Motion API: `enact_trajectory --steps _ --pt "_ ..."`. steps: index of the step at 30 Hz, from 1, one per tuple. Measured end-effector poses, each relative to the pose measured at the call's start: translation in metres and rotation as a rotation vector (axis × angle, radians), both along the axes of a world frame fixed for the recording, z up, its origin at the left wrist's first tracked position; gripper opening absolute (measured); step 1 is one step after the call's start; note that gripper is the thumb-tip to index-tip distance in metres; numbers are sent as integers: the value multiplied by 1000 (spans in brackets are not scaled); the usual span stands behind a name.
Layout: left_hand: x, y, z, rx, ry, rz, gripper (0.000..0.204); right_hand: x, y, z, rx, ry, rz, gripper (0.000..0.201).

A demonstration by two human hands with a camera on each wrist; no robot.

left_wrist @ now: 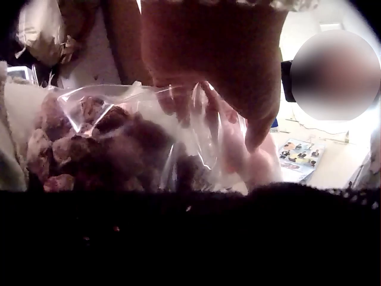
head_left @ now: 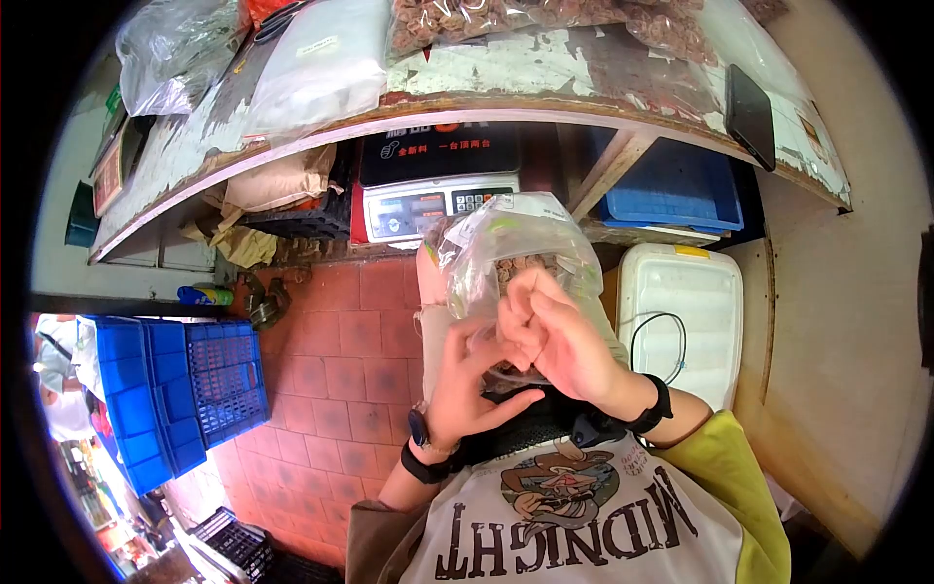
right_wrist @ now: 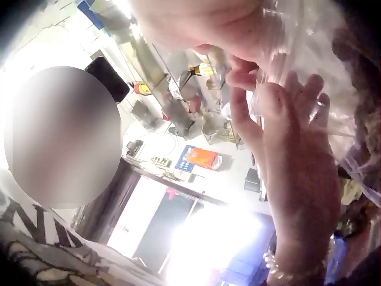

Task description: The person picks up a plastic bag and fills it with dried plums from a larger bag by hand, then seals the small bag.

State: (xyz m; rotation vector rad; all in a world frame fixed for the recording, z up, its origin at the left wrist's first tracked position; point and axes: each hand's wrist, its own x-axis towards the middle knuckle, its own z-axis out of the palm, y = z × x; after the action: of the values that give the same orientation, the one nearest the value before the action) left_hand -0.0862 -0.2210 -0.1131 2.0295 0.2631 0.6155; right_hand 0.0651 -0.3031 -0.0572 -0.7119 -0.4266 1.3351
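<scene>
A clear plastic bag [head_left: 569,255] of brown, wrinkled dried pieces lies in the person's lap; the left wrist view shows the pieces [left_wrist: 77,149] through the film. At its gathered near end both hands meet. The left hand [head_left: 469,384] pinches the plastic with its fingers, thumb apart in the head view. The right hand [head_left: 564,341] has curled fingers gripping the same bunched film. In the right wrist view the left hand [right_wrist: 300,161] reaches up to the folds beside the right hand [right_wrist: 202,24]. The exact fingertip contact is partly hidden.
A scale [head_left: 413,206] stands under a worn shelf [head_left: 545,73] holding bags and a phone [head_left: 749,117]. At the right is a white lidded box [head_left: 681,292] with a black cable. Blue crates [head_left: 226,375] stand at the left on the red tiled floor [head_left: 336,370].
</scene>
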Motion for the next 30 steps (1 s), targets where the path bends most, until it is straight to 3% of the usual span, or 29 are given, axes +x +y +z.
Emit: enact_trajectory --steps 2,4,7,9,10,12,13,18,20,22,24,25,27,28,30 --pt "-3 -3 0 -10 -70 27 51 0 0 3 -13 78 60 27" --pt "-6 2 0 17 -73 30 56 -1 2 3 2 118 104 32" --pt "-5 8 9 -192 -155 -77 45 -1 5 -3 27 109 194 31" --pt "0 -2 12 -718 -408 243 33 0 3 2 12 65 240 33" --pt "-4 4 17 -716 -407 246 33 1 3 4 -1 22 289 35" --pt "-12 26 27 -530 -44 -10 28 2 0 7 -16 -34 321 39" --pt "-10 32 29 -252 28 -42 33 3 0 9 -29 -94 346 43" --pt "2 49 59 -207 143 -163 34 2 -9 13 48 -222 413 38" --pt "5 56 74 54 289 -225 30 3 -9 18 102 -537 484 34" --pt "9 55 82 80 322 -191 23 1 -7 21 206 -714 445 26" --pt "10 53 87 377 496 -74 16 10 -12 35 163 -859 577 17" --pt "10 53 89 380 494 -74 16 16 -15 36 165 -861 576 17" --pt "6 52 90 326 442 33 8 27 -22 38 385 -1498 158 15" --pt "5 53 91 326 443 32 8 33 -27 44 385 -1497 157 15" --pt "1 54 91 298 538 46 6 45 -39 57 183 -1764 259 18"
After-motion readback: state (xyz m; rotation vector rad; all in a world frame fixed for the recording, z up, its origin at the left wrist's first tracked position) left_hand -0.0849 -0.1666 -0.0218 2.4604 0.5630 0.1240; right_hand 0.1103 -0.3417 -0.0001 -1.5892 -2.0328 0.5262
